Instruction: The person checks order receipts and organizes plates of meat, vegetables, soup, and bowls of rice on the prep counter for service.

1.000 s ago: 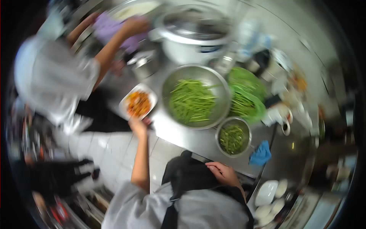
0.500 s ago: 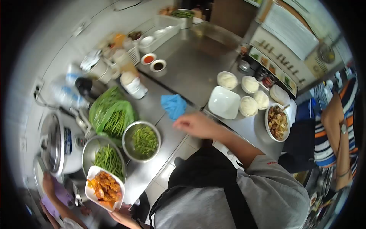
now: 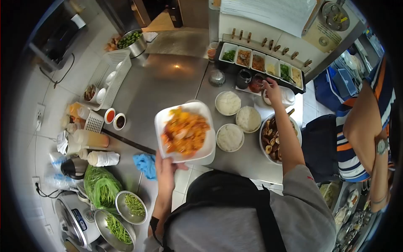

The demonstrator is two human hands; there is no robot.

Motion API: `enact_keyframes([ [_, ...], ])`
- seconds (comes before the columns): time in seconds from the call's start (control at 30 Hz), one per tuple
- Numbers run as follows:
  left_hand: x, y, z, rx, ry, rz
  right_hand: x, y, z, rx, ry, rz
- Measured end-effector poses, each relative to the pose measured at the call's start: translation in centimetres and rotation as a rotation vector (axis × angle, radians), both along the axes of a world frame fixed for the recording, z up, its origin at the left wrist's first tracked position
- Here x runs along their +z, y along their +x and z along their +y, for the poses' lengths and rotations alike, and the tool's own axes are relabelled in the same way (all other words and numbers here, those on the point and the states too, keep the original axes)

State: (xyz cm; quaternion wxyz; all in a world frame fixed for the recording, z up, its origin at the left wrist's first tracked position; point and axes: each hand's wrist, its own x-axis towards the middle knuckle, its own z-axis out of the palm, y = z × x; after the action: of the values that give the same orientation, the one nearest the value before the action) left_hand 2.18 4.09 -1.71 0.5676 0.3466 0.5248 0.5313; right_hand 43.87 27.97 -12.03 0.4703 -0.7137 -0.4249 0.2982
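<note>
My left hand (image 3: 166, 168) grips the rim of a white square bowl (image 3: 158, 130) filled with orange, saucy food (image 3: 187, 130), held up over the counter. Behind and below it shows part of another white bowl (image 3: 208, 158). My right hand (image 3: 273, 89) reaches across to a small glass jar of red sauce (image 3: 256, 84), fingers pinched together at its rim. What they pinch, perhaps a spoon handle, is too small to make out. Beside that jar stands a dark jar (image 3: 243, 78). Round bowls of white rice (image 3: 230, 137) sit between my hands.
A rack of garnishes (image 3: 260, 63) lines the back right, with a large bowl of brown food (image 3: 273, 143) nearer. At left are a blue cloth (image 3: 145, 165), sauce cups (image 3: 119, 121), steel bowls of green vegetables (image 3: 134, 206) and a rice cooker (image 3: 75, 220). Another person's arm (image 3: 361, 113) is at right.
My left hand has brought the bowl of orange food from the lower left to the counter's middle. My right hand has moved from near the blue cloth to the sauce jars. The view has turned right.
</note>
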Motion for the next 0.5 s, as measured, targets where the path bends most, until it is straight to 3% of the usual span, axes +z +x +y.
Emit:
enact_keyframes([
  [0.07,-1.2,3.2,3.9,-0.138,-0.003,0.0,-1.1,0.9,1.3,0.135,0.017,0.187],
  [0.23,-2.1,9.4,10.0,-0.339,-0.027,-0.008,0.3,1.4,0.5,0.106,0.002,0.49],
  [0.5,-4.4,13.4,14.9,-0.497,-0.058,-0.008,2.5,1.0,-3.1,-0.037,0.041,0.684],
])
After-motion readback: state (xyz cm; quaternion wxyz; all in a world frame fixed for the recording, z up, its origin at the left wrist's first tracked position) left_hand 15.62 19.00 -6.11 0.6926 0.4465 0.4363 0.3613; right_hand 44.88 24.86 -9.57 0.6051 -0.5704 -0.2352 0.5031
